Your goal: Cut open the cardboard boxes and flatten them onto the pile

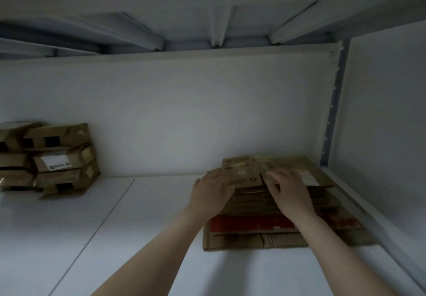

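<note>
Both hands lie flat on a flattened box (pixel 244 173) atop the pile (pixel 265 205) on the white shelf (pixel 69 238): the left hand (pixel 213 192) at its left edge, the right hand (pixel 289 192) beside it. Unopened boxes (pixel 57 157) are stacked far left against the wall.

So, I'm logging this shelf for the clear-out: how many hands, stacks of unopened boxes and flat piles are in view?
Hands: 2, left hand and right hand
Box stack: 1
Flat pile: 1
Total: 4
</note>
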